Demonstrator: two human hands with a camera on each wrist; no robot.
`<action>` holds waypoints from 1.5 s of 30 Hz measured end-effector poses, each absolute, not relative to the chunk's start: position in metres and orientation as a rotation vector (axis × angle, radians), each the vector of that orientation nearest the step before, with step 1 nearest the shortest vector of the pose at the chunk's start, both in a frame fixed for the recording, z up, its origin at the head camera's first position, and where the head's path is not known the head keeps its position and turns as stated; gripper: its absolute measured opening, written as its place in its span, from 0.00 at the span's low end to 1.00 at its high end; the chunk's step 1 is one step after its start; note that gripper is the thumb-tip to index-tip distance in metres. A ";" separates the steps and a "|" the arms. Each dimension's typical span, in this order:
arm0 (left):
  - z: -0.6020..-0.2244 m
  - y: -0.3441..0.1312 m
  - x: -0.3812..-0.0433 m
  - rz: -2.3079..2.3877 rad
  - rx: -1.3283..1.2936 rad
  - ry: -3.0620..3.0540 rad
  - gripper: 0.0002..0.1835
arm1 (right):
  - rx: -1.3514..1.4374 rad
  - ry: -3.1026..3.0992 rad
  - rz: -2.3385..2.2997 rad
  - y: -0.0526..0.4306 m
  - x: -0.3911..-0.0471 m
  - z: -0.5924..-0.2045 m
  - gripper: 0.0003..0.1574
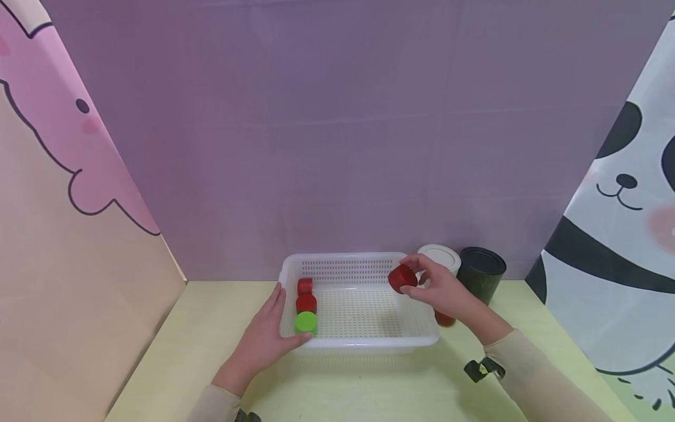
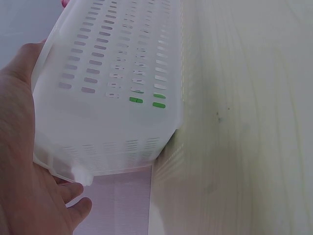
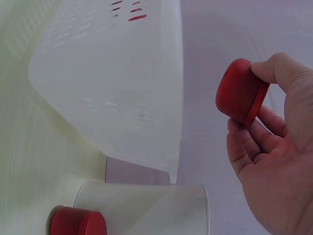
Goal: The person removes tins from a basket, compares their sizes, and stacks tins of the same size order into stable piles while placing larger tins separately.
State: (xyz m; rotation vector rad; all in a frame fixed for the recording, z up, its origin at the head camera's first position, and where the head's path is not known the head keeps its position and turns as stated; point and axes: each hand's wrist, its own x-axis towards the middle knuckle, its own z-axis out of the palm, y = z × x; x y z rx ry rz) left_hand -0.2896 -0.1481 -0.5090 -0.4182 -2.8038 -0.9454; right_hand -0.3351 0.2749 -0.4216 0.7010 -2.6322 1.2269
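Red tin (image 1: 403, 279) right of centre in the head view, tilted, above rim level at the right end of the white basket (image 1: 369, 341). Pinched by the right grip (image 1: 443, 287), just thumb against fingertips. Biggest worry imo: a slip, thanks to round, smooth-looking sides and not much wrap. Next: if lowered at that tilt, could catch the rim or land on edge and roll left into the red containers (image 1: 306, 303) and green-lidded container (image 1: 306, 322) near lower centre. Also a chance of knocking the white can (image 1: 440, 256), just right of the basket. Less bothered about any basket slide across the tabletop (image 1: 369, 387), with the left grip (image 1: 263, 343) spread along the left rim, thumb over the front.
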 end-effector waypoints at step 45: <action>-0.505 -0.148 -0.287 -0.959 -0.448 -2.777 0.68 | 0.436 -2.516 1.170 0.338 -0.323 -0.460 0.35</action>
